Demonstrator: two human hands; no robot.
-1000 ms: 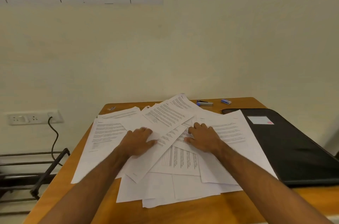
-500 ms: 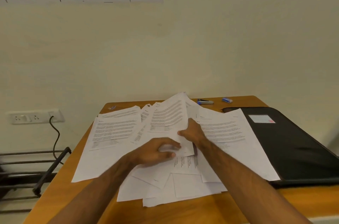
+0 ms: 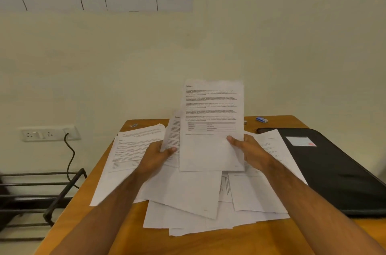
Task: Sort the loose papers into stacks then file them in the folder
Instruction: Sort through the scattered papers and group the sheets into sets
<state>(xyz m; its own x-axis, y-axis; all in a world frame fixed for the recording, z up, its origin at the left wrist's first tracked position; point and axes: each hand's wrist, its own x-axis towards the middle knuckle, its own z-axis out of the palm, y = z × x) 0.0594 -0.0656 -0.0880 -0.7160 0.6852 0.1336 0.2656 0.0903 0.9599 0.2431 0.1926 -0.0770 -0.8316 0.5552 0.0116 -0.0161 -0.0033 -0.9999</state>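
A printed sheet is held upright above the table by the right hand, thumb pinched on its right edge, while a second sheet is pinched at its lower edge by the left hand. The rest of the loose papers lie fanned beneath, and the closed black folder lies at the right, partly overlapped by them. With such light edge-grips a sheet could be bent or dropped back into the pile — and sheets overhanging the table's near and left edges could be swept off by a forearm.
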